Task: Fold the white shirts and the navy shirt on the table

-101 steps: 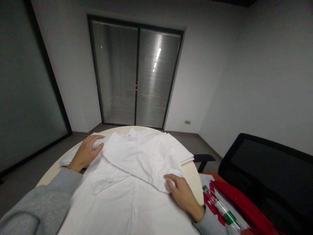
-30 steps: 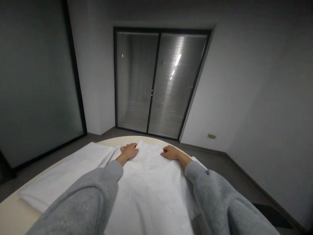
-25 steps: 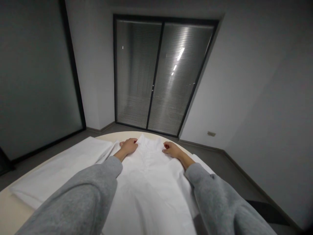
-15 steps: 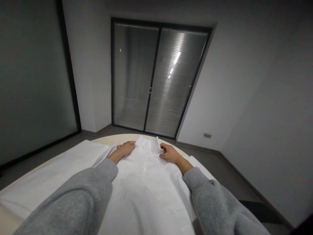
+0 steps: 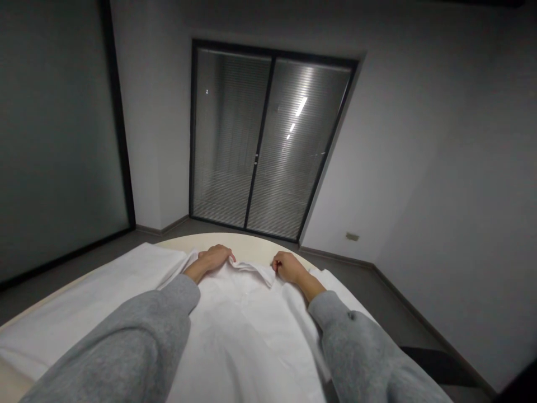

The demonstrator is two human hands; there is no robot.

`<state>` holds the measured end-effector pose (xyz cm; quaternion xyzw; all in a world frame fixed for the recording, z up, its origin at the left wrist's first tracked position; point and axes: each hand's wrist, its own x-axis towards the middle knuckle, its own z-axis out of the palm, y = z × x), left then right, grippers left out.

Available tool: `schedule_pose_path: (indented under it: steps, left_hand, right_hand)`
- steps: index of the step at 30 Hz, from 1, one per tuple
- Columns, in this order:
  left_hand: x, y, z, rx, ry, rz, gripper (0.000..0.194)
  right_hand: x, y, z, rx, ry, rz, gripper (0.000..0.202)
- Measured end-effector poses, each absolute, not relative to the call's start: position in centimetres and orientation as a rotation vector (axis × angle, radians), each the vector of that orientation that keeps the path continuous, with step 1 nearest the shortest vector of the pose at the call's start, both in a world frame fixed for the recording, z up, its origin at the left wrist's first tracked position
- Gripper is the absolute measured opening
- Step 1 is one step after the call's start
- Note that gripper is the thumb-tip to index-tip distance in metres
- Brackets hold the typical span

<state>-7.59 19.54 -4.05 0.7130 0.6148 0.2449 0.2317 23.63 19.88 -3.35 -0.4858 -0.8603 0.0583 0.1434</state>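
A white button-up shirt point(image 5: 247, 330) lies spread over a round cream table, its collar point(image 5: 252, 270) at the far end. At the collar's left end is my left hand point(image 5: 215, 257), fingers bent and closed on the cloth with the thumb side by the collar edge. My right hand point(image 5: 288, 267) pinches the collar's right end, its fingers curled together. Between the two hands the collar is folded down in a narrow band. The fingertips of both hands are partly hidden.
Bare rim of the cream table point(image 5: 184, 241) shows beyond the shirt. One sleeve point(image 5: 104, 291) stretches out to the left. Farther off are a glass double door point(image 5: 260, 140) with blinds, a frosted panel point(image 5: 54, 140) and a wall socket point(image 5: 352, 237).
The collar, which stood up between my hands, is now folded down toward me. My right hand has gone from loosely bent fingers to a tight pinch; my left hand has barely shifted.
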Motion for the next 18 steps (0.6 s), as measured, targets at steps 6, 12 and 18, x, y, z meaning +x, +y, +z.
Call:
schedule_pose_path:
  steps: [6,12,18]
  left_hand:
    - [-4.3,17.3,-2.8,2.056,1.918,0.433,0.066]
    - [-1.4,15.2,-3.8,2.581,1.713,0.353,0.048]
    - [-1.5,15.3,-5.0,2.517,1.527,0.07,0.065]
  right_hand:
    - [22.8,19.0,-2.6,-1.611,-2.311,-0.099,0.015]
    - [20.8,16.8,-1.3,-1.224,-2.486,-0.087,0.038]
    - [19.7,17.5,-3.6,-1.26,-2.739,0.169,0.065]
